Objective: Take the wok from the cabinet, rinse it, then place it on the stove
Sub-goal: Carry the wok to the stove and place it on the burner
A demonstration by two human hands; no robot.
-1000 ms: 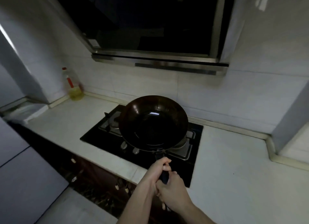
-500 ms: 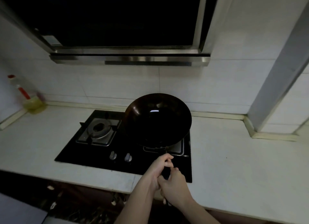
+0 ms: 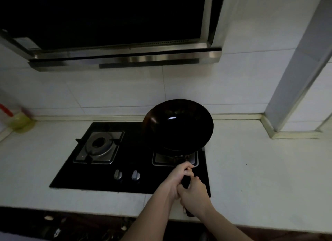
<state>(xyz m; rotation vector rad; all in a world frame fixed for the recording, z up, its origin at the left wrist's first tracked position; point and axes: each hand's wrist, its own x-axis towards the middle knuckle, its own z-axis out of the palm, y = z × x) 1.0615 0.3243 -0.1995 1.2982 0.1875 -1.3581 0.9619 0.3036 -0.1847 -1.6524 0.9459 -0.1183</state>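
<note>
A dark round wok (image 3: 177, 125) sits over the right burner of the black two-burner stove (image 3: 125, 161), tilted a little toward me. Its dark handle runs back toward the counter's front edge. Both hands grip that handle: my left hand (image 3: 177, 178) is wrapped around it nearer the wok, my right hand (image 3: 195, 194) holds it just behind. The right burner (image 3: 193, 159) is mostly hidden under the wok. I cannot tell whether the wok rests on the burner or hangs just above it.
The left burner (image 3: 98, 146) is bare, with two knobs (image 3: 126, 175) in front. A range hood (image 3: 124, 57) overhangs the stove. An oil bottle (image 3: 18, 120) stands at the far left of the white counter (image 3: 260, 169). A tiled column (image 3: 298, 79) rises at the right.
The wok has moved right, from between the burners to over the right burner, and lower. Both hands kept their grip on the handle. The view swung left to right.
</note>
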